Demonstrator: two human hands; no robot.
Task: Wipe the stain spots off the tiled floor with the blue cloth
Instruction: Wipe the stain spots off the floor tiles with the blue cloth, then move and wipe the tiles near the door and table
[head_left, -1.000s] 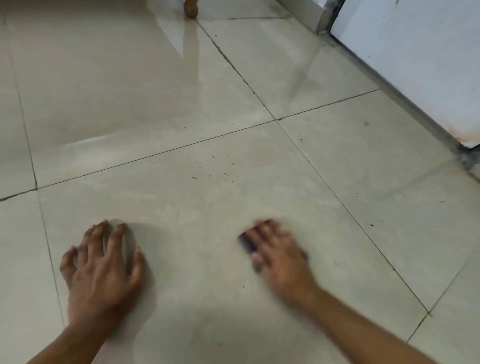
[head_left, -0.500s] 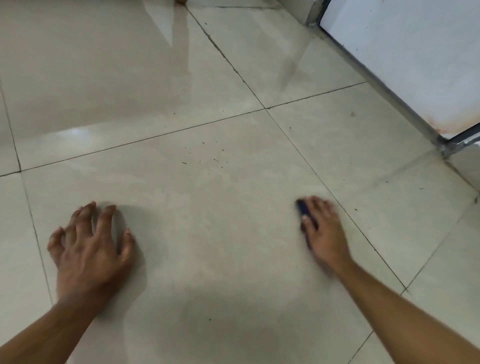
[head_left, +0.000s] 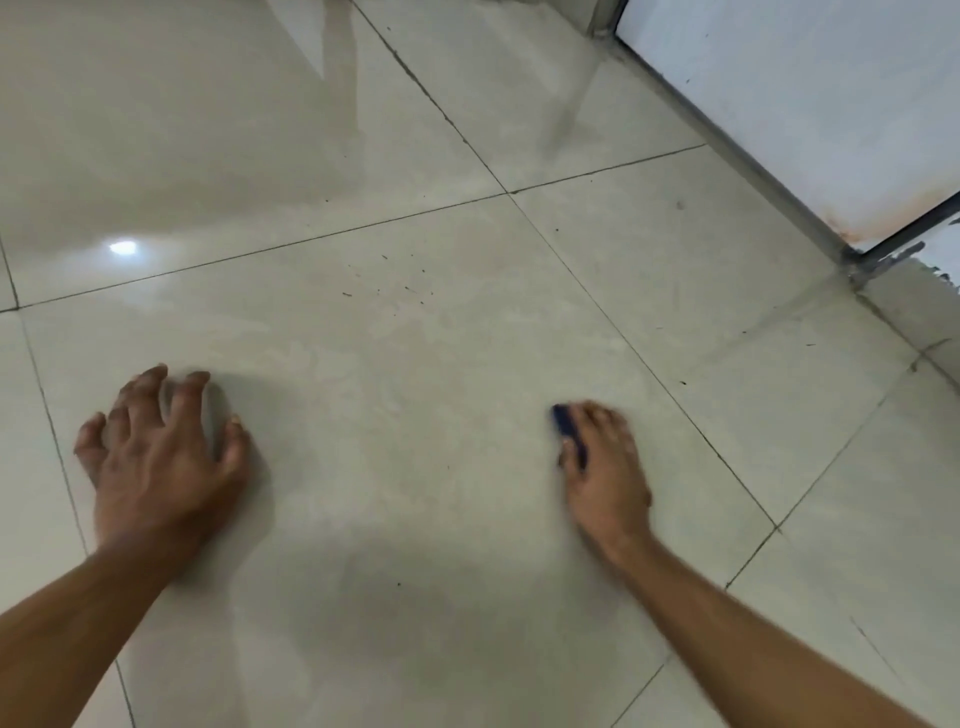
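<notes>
My right hand (head_left: 605, 467) lies palm-down on the beige tiled floor (head_left: 415, 415) and presses the blue cloth (head_left: 567, 428) under it; only the cloth's left edge shows past the fingers. My left hand (head_left: 161, 457) rests on the same tile at the left, fingers spread, holding nothing. A scatter of small dark stain specks (head_left: 400, 286) lies on the tile beyond both hands. One more speck (head_left: 399, 584) sits near me between my forearms.
A white door or panel (head_left: 805, 104) with a dark metal frame and rust marks at its foot runs along the right. Dark grout lines cross the floor. More specks (head_left: 680, 382) dot the tile at the right. A light glare (head_left: 122, 248) shines at the left.
My right hand slid the cloth right across the tile, from the middle toward the grout line, then back a little left. The left hand stayed planted. My view tipped forward.
</notes>
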